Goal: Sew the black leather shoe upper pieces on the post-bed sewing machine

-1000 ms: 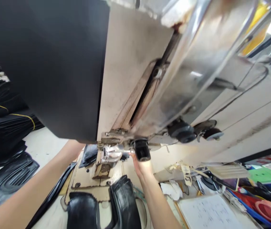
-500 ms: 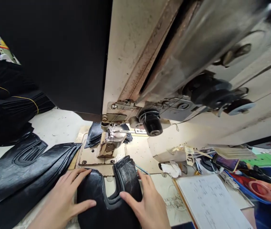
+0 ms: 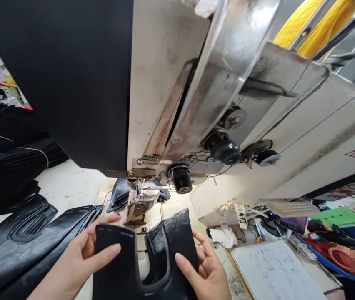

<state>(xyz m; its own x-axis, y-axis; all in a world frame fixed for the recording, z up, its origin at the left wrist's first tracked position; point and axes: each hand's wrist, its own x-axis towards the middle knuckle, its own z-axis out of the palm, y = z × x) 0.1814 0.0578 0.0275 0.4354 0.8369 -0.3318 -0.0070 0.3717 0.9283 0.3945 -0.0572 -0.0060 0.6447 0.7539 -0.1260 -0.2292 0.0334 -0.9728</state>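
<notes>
A black leather-like piece with a U-shaped cutout [image 3: 115, 266], much like a shoe upper, is held up in front of the sewing machine [image 3: 146, 191]. My left hand [image 3: 86, 254] grips its left arm, thumb on the face and fingers behind. On the right arm my right hand [image 3: 204, 266] has the same kind of grip, fingers partly hidden behind. More black layers [image 3: 155, 254] show through and behind the cutout. Near the presser foot, apart from my hands, lies a fanned stack of black pieces [image 3: 119, 198].
Larger black U-cut pieces [image 3: 30, 225] lie at left, below a tied black bundle [image 3: 11, 154]. At right are a written notebook [image 3: 274, 266], crumpled white tissue [image 3: 224, 236], a phone [image 3: 293, 224] and a blue tray of tools [image 3: 327, 258]. The machine head hangs low overhead.
Both hands have lifted and tilted the top piece up from lying flat, its face now toward me. My fingers have closed around its two arms. The camera view has shifted.
</notes>
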